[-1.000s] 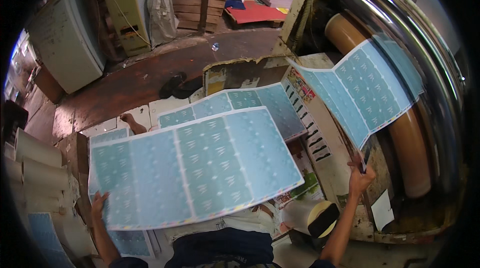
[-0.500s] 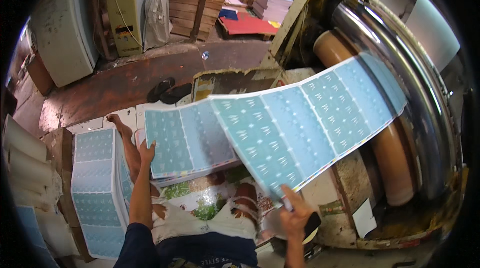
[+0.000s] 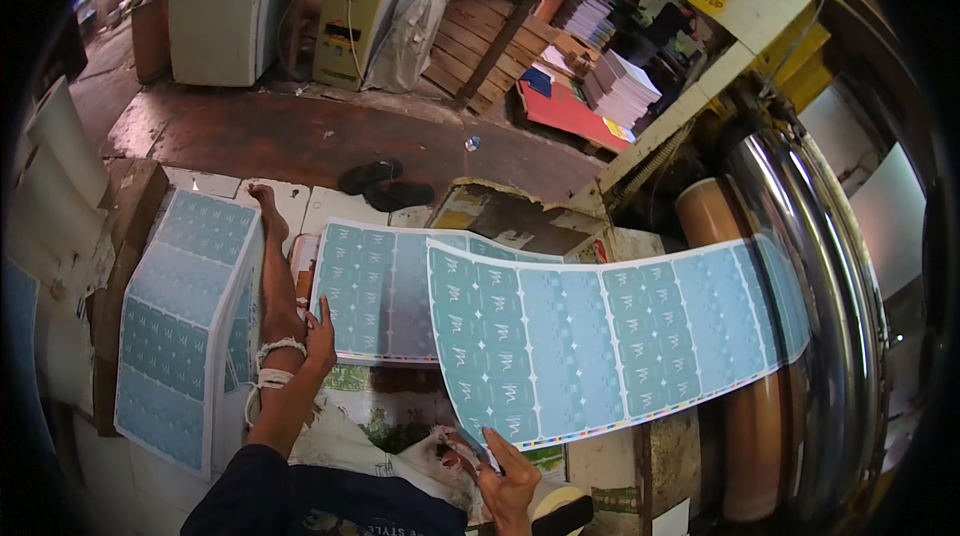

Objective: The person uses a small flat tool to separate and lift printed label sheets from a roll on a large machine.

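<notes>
A long printed sheet, teal and pale blue with white marks, stretches from the rollers toward me, bowed in the air. My right hand pinches its near left corner between thumb and fingers; a thin grey edge beside these fingers is too small to tell. Partly under the sheet lies a stack of similar printed sheets in front of me. Against its left edge rests my left hand, fingers stretched out, holding nothing. On the right, the sheet's far end meets a shiny metal roller above a brown roller.
Another printed stack stands left of my leg, beside a worn brown block. Dark sandals lie beyond the tiled ledge. Farther back are a wooden pallet, a red board with paper piles, and people at work.
The view has shifted, with things appearing farther right and lower. The sheet's held end has swung round toward me, still in my right hand. My left hand remains at the stack's left edge.
</notes>
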Available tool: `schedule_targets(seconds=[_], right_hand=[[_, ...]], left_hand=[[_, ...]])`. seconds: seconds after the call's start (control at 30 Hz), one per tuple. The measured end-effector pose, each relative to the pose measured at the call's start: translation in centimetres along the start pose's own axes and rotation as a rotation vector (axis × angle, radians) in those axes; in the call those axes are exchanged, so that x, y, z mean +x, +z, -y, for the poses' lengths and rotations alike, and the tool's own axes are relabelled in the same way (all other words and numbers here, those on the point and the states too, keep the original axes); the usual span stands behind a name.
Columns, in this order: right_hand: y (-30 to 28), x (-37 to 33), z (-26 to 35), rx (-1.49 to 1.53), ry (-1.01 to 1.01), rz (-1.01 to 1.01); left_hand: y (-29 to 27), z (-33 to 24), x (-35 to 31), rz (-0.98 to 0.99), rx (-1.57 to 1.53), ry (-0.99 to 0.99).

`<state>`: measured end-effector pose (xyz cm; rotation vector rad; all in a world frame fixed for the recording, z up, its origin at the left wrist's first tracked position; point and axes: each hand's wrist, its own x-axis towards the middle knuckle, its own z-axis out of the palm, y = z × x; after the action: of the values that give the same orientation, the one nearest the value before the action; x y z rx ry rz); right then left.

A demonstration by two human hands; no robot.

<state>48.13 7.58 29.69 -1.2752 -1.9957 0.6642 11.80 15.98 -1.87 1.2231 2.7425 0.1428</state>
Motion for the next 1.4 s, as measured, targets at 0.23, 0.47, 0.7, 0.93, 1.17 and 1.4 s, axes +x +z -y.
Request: schedule_targets(seconds=[0.23, 0.47, 0.7, 0.93, 1.17, 1.4], right_hand=[[1.7, -0.8, 1.4, 0.019, -0.002, 0.058], [3.9, -0.9, 2.7, -0.036, -0.007, 0.227], [6.9, 2.5, 2.8, 0.209, 0.054, 0.497], [-12.2, 7.0, -5.5, 0.241, 0.359, -0.668], [-19.9, 8.3, -14.9, 0.259, 0.345, -0.936], [-15.2, 7.3, -14.7, -0.162, 0.369, -0.992]], left_hand=[[-3.7, -2.5, -2.4, -0.266, -0.204, 0.133], [-18.0, -6.0, -10.8, 0.927, -2.086, 0.109], [-23.3, 1.2, -8.8, 0.645, -1.524, 0.205], [-23.0, 9.7, -7.2, 0.575, -1.544, 0.07], [-22.9, 15.3, -6.2, 0.492, -1.537, 0.028], [-25.0, 17.8, -6.9, 0.46, -1.491, 0.022]])
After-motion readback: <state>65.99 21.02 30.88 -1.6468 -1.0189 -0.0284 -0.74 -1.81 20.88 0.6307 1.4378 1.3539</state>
